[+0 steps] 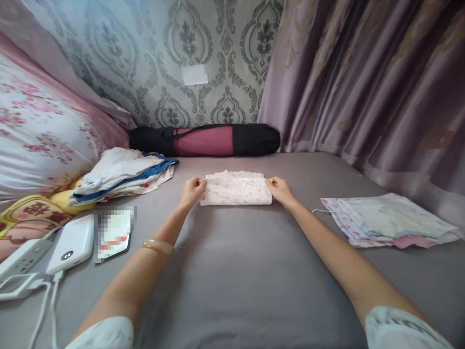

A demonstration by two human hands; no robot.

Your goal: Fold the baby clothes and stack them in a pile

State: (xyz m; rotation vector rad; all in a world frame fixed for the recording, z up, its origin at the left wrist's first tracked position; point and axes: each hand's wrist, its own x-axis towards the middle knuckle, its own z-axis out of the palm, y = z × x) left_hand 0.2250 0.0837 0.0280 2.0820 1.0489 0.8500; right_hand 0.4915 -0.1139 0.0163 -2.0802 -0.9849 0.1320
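Note:
A pale pink patterned cloth [236, 190], folded into a flat strip, lies on the grey sheet in front of me. My left hand [192, 190] pinches its upper left corner between thumb and fingers. At the opposite end, my right hand [282, 189] grips the upper right corner the same way. A slightly ruffled layer shows along the cloth's far edge, behind the front fold. Both arms reach straight forward, and a bangle [157, 246] circles my left forearm.
To the right lies a stack of flat cloths [395, 220]; to the left, a pile of clothes [119, 169]. A phone [114, 235], power bank [72, 242] and power strip [25, 257] with cables sit at the near left. A black and maroon bag [203, 140] lies along the wall.

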